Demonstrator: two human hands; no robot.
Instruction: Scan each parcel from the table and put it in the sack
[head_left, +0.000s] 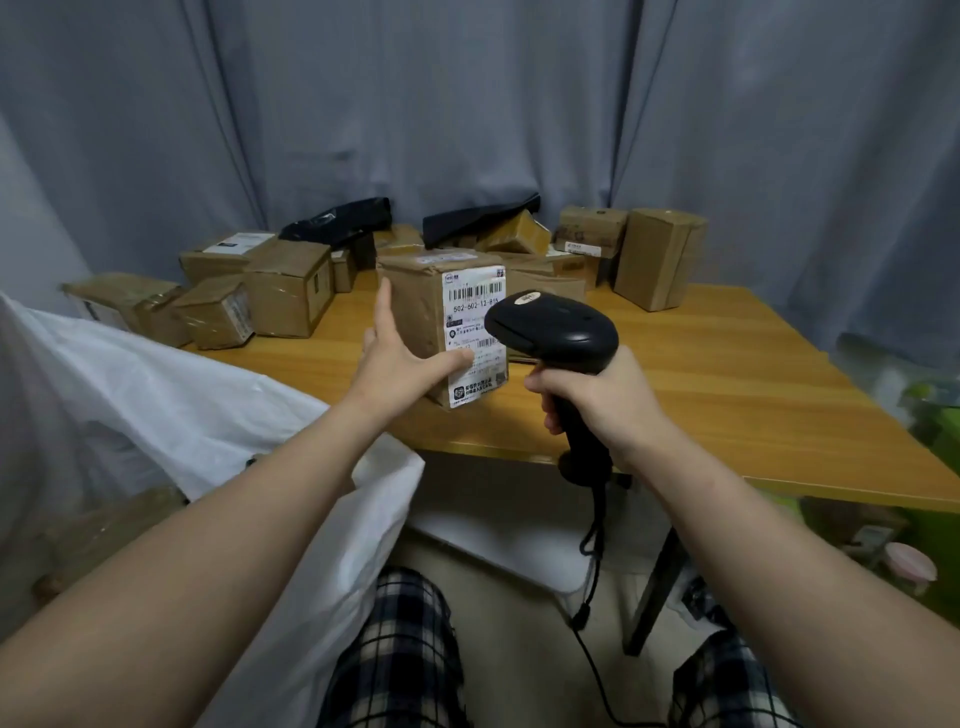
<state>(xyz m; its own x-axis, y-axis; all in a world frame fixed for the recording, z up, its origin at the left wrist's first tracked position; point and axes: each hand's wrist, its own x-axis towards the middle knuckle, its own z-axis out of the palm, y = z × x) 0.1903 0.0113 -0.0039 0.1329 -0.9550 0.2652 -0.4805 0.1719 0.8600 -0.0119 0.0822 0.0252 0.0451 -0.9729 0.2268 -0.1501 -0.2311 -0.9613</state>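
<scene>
A brown cardboard parcel (421, 306) with a white barcode label stands on the wooden table (727, 374) near its front edge. My left hand (400, 358) lies against its left front side, fingers straight, thumb laid across the label's lower part. My right hand (597, 400) grips the handle of a black barcode scanner (556, 327), whose head points at the label from the right, close to it. The white sack (171, 395) lies open at the left, below the table's edge.
Several more cardboard parcels (291, 291) and two black bags (337, 221) crowd the back of the table against a grey curtain. The scanner's cable (592, 561) hangs down between my knees. Green clutter (935, 415) sits right of the table.
</scene>
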